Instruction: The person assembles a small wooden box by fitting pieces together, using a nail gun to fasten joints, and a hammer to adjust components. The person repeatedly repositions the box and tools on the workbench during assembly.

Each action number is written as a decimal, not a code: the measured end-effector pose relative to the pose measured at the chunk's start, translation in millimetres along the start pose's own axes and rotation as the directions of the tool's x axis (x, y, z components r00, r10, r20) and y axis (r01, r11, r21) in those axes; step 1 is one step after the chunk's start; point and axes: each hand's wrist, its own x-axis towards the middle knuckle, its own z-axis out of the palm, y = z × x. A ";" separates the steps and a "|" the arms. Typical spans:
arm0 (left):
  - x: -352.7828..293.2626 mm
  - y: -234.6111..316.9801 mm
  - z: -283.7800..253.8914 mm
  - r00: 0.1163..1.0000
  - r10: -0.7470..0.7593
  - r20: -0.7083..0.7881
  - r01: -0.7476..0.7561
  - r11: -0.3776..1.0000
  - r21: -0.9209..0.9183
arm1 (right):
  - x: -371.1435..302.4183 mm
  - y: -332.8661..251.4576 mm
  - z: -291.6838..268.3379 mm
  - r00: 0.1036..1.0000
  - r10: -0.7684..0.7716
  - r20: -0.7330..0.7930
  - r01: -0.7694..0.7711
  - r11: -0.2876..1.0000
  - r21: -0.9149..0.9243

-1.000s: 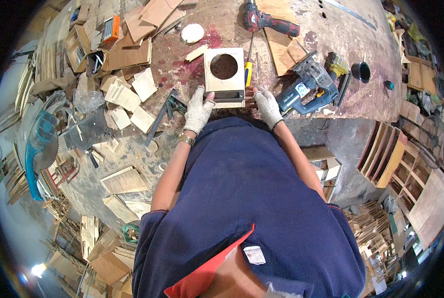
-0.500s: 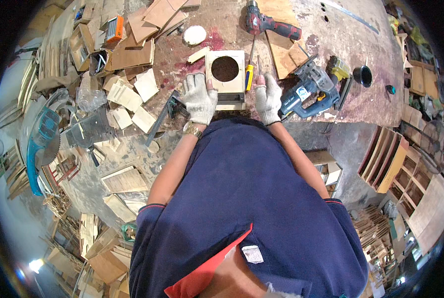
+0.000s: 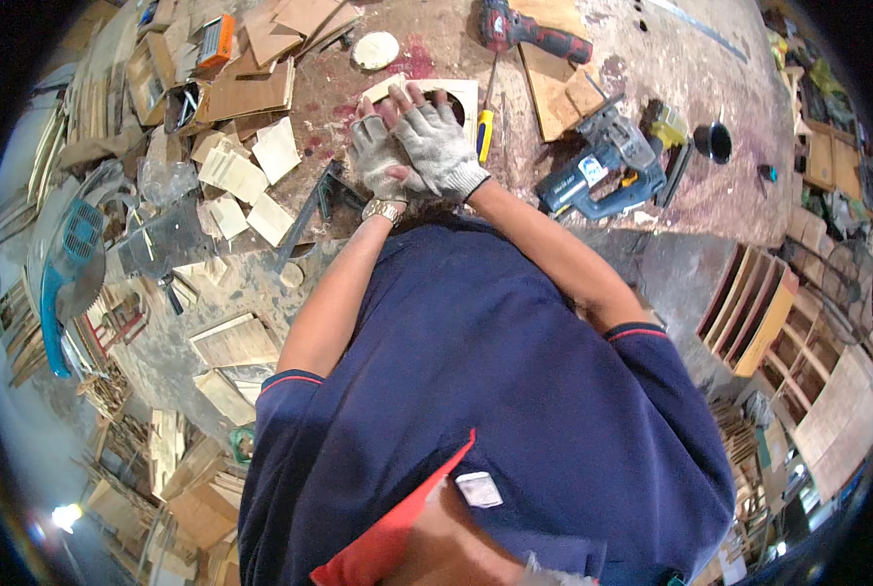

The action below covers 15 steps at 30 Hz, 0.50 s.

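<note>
Wooden panel: pale piece (image 3: 471,103) with a round hole, on the near part of the table (image 3: 681,73); largely covered from view by the hands, its far and right edges showing.
Left hand: gloved, fingertips bare (image 3: 373,151); fingers extended over the panel's left side, partly hidden; no held thing visible.
Right hand: gloved likewise (image 3: 436,146); crosses onto the left hand, fingers stretched out and slightly spread, gripping nothing visible.
Contact with panel: cannot be told; the gloves hide it.
Step in hand: seemingly a brush of the hands or a glove adjustment above the panel, rather than a grip.
Next move: lifting or turning the panel would call for parting the hands and taking its side edges, clear of the screwdriver.
Screwdriver: yellow-handled (image 3: 484,135), just right of the panel.
Jigsaw: blue and grey (image 3: 593,176), farther right.
Drill: red and black (image 3: 529,34), far side.
Disc: pale, round (image 3: 375,50), beyond the panel, to the left.
Wood offcuts: scattered (image 3: 276,151), left.
</note>
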 end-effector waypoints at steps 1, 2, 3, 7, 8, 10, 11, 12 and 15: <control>8.1 0.1 -1.8 0.998 -0.017 -0.061 0.013 0.998 -0.068 | 6.7 11.0 14.0 0.994 -0.053 -0.096 0.061 0.994 0.086; 5.6 5.2 -9.9 0.996 -0.019 -0.090 0.006 0.989 -0.147 | 1.4 15.1 23.9 0.997 -0.040 -0.072 0.048 0.992 0.115; 5.7 12.2 -21.1 0.993 -0.027 -0.117 0.000 0.974 -0.227 | -3.6 17.5 29.3 1.000 -0.015 -0.010 0.016 0.993 0.120; 27.6 34.2 -65.3 0.987 -0.154 -0.055 0.118 0.902 -0.415 | 6.5 52.5 -9.7 0.946 0.224 -0.232 -0.072 0.848 0.526; 28.9 36.4 -69.4 0.983 -0.176 -0.056 0.136 0.894 -0.426 | 10.0 58.1 -25.3 0.871 0.236 -0.431 0.052 0.828 0.559; 30.8 36.2 -64.3 0.962 -0.267 -0.052 0.190 0.798 -0.571 | 11.4 69.8 -56.0 0.744 0.185 -0.642 0.135 0.899 0.416; 29.6 32.7 -56.8 0.950 -0.313 -0.017 0.228 0.726 -0.648 | 6.2 70.4 -64.2 0.743 0.231 -0.628 0.133 0.868 0.478; 29.9 28.2 -46.4 0.941 -0.334 -0.059 0.187 0.656 -0.731 | 0.1 71.2 -68.7 0.743 0.274 -0.611 0.134 0.833 0.537; 16.8 4.0 -25.6 0.892 -0.451 0.032 0.240 0.413 -0.879 | -37.2 56.5 -48.3 0.736 0.579 -0.351 -0.063 0.575 0.816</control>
